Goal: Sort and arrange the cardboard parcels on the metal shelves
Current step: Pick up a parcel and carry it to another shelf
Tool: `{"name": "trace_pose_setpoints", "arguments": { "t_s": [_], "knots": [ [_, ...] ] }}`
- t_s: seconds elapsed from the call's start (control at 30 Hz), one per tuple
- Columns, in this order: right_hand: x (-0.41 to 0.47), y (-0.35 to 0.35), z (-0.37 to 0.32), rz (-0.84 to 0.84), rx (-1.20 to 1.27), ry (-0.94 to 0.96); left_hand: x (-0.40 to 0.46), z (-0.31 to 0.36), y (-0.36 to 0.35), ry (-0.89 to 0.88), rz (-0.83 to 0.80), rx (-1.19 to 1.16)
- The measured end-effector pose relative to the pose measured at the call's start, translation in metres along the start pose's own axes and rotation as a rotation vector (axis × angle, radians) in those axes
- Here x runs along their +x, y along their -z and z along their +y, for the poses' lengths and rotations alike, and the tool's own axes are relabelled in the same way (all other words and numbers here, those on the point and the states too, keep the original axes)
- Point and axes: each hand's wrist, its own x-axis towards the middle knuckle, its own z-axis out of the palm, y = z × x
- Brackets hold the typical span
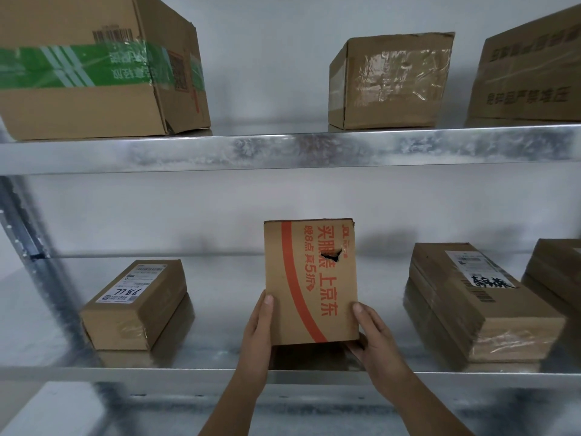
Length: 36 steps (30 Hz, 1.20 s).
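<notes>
Holding the red-printed parcel upright between my hands, I have it low over the lower shelf, its bottom edge close to the metal; whether it touches I cannot tell. My left hand lies along its left side, thumb curled onto the front face. My right hand cups the lower right corner, thumb on the front and fingers wrapped beneath. A torn hole shows in the front of the box, above my right thumb.

Well to the left of my left hand a small labelled parcel lies flat on the same shelf. To the right of my right hand a flat taped parcel with a scribbled-over label rests there, and just beyond it another brown parcel runs out of view.

Above my hands, on the upper shelf, sit a large box with green tape to the left, a box wrapped in clear tape to the right, and a printed box at the far right edge.
</notes>
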Motion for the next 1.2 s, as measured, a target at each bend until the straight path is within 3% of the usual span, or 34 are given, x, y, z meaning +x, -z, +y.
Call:
{"name": "trace_pose_setpoints", "arguments": {
  "t_s": [0.3,0.47,0.8,1.03,1.2],
  "knots": [
    [0.005,-0.021,-0.027,0.02,-0.34,0.137,0.0,0.007,0.009,-0.046,-0.009,-0.017],
    [0.014,-0.025,-0.047,-0.023,-0.351,0.204,-0.001,0.012,0.012,-0.053,-0.006,0.022],
    [0.028,-0.014,-0.022,0.059,0.042,-0.011,-0.005,0.029,0.012,-0.181,0.132,0.034],
    [0.026,-0.031,-0.01,0.152,0.083,-0.21,-0.008,0.04,0.013,-0.197,0.07,-0.02],
    [0.022,-0.041,-0.021,0.061,-0.002,-0.347,-0.009,0.042,0.007,-0.173,0.017,-0.093]
  ]
}}
